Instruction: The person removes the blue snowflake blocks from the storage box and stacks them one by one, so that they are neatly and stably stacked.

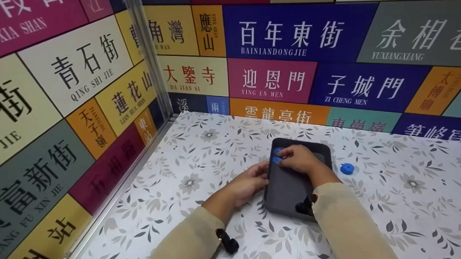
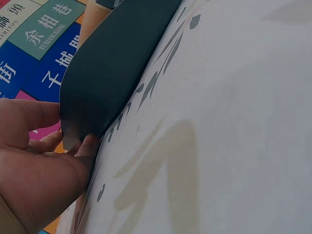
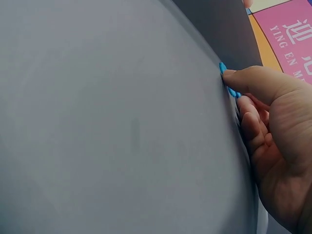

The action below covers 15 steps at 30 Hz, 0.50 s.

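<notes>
In the head view, a dark grey rectangular tray (image 1: 290, 186) lies on the table. My right hand (image 1: 301, 160) reaches into its far left corner. Between thumb and fingers it pinches a small blue notched disc (image 3: 231, 87) close to the tray floor. Blue shows at two spots beside the fingertips, a lower blue piece (image 1: 277, 160) and an upper blue piece (image 1: 277, 150), both partly covered. Against the tray's left wall, from outside, rest the fingers of my left hand (image 1: 247, 183). The left wrist view shows these fingertips touching the wall (image 2: 112, 63).
Another blue notched disc (image 1: 347, 168) lies on the table right of the tray. A floral-patterned cloth (image 1: 187, 217) covers the table. Panels with printed characters stand behind, including a pink sign (image 1: 271, 80), and along the left. Small black devices sit at both wrists.
</notes>
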Tool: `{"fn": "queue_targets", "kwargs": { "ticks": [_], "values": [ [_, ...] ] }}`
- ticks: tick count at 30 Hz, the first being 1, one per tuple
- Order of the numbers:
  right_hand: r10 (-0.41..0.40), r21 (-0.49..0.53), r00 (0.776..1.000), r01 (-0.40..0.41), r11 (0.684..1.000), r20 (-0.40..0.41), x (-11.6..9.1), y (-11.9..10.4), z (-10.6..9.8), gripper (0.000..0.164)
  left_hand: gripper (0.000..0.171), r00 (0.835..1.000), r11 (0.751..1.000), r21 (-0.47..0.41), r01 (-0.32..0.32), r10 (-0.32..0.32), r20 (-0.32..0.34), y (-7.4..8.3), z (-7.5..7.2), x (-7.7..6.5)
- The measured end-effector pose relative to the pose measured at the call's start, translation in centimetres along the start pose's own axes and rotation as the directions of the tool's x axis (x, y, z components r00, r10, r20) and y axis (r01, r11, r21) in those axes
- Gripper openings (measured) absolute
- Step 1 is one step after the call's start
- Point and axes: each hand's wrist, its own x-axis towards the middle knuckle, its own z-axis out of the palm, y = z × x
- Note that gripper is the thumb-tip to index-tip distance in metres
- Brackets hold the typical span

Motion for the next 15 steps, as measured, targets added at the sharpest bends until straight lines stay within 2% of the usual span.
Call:
{"fn": "queue_targets", "kwargs": {
  "ticks": [15],
  "values": [
    [0.021,-0.008,1.0,-0.021,1.0,-0.005,0.27,-0.45,0.11,0.038,0.07,1.0,1.0,-0.008,-0.014,0.014,-0.007,-0.23,-0.11,0.15]
  ]
}}
